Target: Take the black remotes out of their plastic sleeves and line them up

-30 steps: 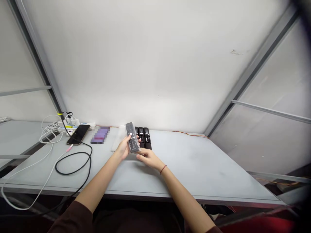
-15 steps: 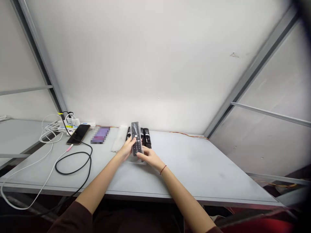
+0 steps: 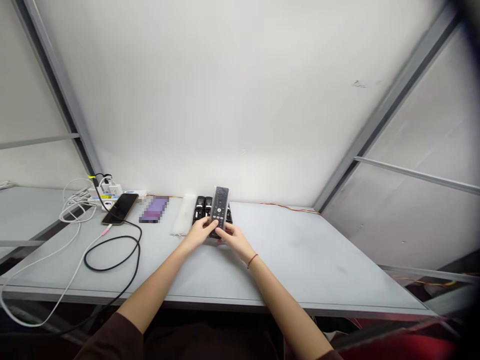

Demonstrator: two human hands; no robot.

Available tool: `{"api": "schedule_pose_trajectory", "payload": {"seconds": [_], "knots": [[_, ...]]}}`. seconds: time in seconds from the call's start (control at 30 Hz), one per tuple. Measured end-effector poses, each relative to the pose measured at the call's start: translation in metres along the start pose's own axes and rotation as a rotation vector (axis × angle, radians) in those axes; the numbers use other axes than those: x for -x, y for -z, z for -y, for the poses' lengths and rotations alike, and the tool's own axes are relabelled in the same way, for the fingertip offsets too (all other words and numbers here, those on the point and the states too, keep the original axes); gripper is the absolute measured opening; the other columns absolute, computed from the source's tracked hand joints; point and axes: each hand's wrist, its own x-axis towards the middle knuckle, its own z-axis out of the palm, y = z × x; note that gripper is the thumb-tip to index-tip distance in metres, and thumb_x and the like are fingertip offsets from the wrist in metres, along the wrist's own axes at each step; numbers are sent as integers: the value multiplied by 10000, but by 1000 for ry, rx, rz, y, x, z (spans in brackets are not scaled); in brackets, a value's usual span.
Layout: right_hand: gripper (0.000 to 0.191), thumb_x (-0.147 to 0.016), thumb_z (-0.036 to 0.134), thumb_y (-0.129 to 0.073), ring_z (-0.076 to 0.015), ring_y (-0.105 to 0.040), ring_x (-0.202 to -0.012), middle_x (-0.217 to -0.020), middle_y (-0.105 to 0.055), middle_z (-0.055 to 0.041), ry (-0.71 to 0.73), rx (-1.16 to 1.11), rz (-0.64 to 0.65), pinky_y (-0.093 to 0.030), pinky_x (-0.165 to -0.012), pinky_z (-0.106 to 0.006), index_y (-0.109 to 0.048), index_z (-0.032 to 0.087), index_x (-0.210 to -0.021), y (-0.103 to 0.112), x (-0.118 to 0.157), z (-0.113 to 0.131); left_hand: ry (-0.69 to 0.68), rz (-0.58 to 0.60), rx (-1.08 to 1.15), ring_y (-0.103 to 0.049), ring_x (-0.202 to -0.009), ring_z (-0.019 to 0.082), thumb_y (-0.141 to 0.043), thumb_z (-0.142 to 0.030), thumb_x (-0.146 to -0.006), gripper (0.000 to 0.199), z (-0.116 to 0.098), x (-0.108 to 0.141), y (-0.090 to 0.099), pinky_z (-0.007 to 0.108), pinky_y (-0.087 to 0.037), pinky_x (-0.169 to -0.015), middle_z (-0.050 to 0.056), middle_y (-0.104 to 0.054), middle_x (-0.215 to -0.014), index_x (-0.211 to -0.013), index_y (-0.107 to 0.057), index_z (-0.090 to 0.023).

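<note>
While black remotes lie behind — one wrapped remote, gripped between left hand and right hand, fingers closed on its lower end.

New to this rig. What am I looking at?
No robot: these are a person's bare hands, all filmed by one camera worn on the head, looking forward and down. The left hand and right hand hold a dark remote by its lower end, buttons up. Behind it on the table lie black pieces, probably more remotes. To the left are a pale sleeve, a pixelated purple item, a phone and cables.
</note>
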Motion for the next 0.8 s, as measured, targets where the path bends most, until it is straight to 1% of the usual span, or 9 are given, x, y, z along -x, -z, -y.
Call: {"api": "schedule_pose_trajectory", "payload": {"seconds": [0.07,0.13,0.2,0.3,0.4,0.5,0.57,0.7,0.8], "knots": [[387,-745,431,-649,-189,-618,-860,-984,-657,-75,34,-21,-31,-517,-751,-331,-614,168,-1026,0,0,0,-97,-48,-49,-607,-806,196,-672,-319,-726,205,3,-2,-1,282,-463,-749,71,-679,-862,-847,-683,-154],[449,-702,412,-698,-201,-631,-884,-970,-676,-74,39,-75,-82,-504,-819,-361,-576,182,-1068,-1,-1,-1,-150,-74,-60,-610,-829,197,-682,-294,-718,221,5,-2,-2,279,-466,-760,76,-679,-911,-890,-680,-157],[488,-651,401,-739,-209,-649,-845,-897,-692,-66,-5,-142,-150,-511,-815,-384,-551,184,-1046,0,-3,-2,-147,-73,-28,-614,-804,187,-676,-291,-726,291,6,-3,-3,280,-481,-727,73,-668,-937,-989,-654,-168],[448,-608,389,-758,-199,-657,-769,-844,-692,-64,-84,-209,-343,-538,-738,-358,-542,179,-939,10,-9,-6,-80,-101,54,-606,-739,158,-653,-280,-750,318,8,-5,-2,271,-497,-664,63,-641,-922,-1052,-623,-184],[354,-640,373,-718,-176,-649,-732,-820,-679,-67,-119,-220,-554,-546,-685,-311,-531,177,-868,33,-15,-11,-29,-152,80,-587,-724,139,-635,-244,-763,224,10,-7,0,242,-490,-624,62,-628,-924,-978,-642,-184],[281,-653,353,-689,-158,-636,-648,-769,-657,-60,-165,-179,-730,-553,-621,-289,-529,174,-799,64,-17,-19,-16,-148,45,-579,-742,134,-618,-227,-768,189,10,-8,2,217,-477,-604,62,-628,-935,-950,-644,-183],[256,-656,338,-676,-144,-624,-593,-726,-640,-46,-188,-149,-816,-549,-579,-270,-514,180,-775,84,-17,-24,0,-143,26,-580,-746,131,-616,-227,-764,189,9,-7,1,212,-474,-598,64,-627,-942,-946,-640,-181],[228,-645,285,-666,-122,-580,-485,-649,-606,-31,-221,-77,-906,-514,-485,-245,-493,182,-752,110,-17,-35,28,-142,0,-580,-733,131,-605,-210,-762,162,5,-5,-1,212,-469,-583,61,-624,-907,-917,-641,-182],[202,-623,250,-657,-123,-553,-423,-576,-572,-18,-213,-16,-880,-496,-447,-256,-480,184,-695,124,-22,-42,42,-132,-5,-582,-735,133,-597,-192,-763,138,3,-5,-1,211,-464,-585,53,-619,-874,-893,-643,-180]]}}
